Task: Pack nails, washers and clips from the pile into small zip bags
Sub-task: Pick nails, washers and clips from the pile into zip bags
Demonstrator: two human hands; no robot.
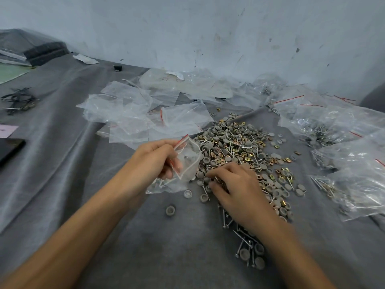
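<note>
My left hand (154, 158) has its fingers and thumb curled round a small zip bag (187, 157). It holds the bag up just off the grey cloth (166, 236), with the red-striped mouth tilted toward the pile (235, 142). A few small pieces show through the plastic, so I judge this bag only partly filled. A second clear bag (164, 185) lies under that hand with nails showing in it; I cannot tell whether it is sealed.

My right hand (235, 184) is palm down on the near edge of the pile, fingers bent into the grey washers and brass clips. The fingertips are blurred and half buried, so I cannot tell whether they have anything pinched yet.

I read this as the picking step: gather pieces, then carry them across to the bag. The next move calls for a clean pinch on the right parts and a short lift to the left. The left hand must keep the mouth spread, since it looks only partly open.

Loose nails (243, 240) trail toward me below the right wrist, and one stray washer (170, 210) sits apart on the cloth. Empty bags (129, 113) lie heaped beyond the left hand, filled bags (343, 142) to the right of the pile.
</note>
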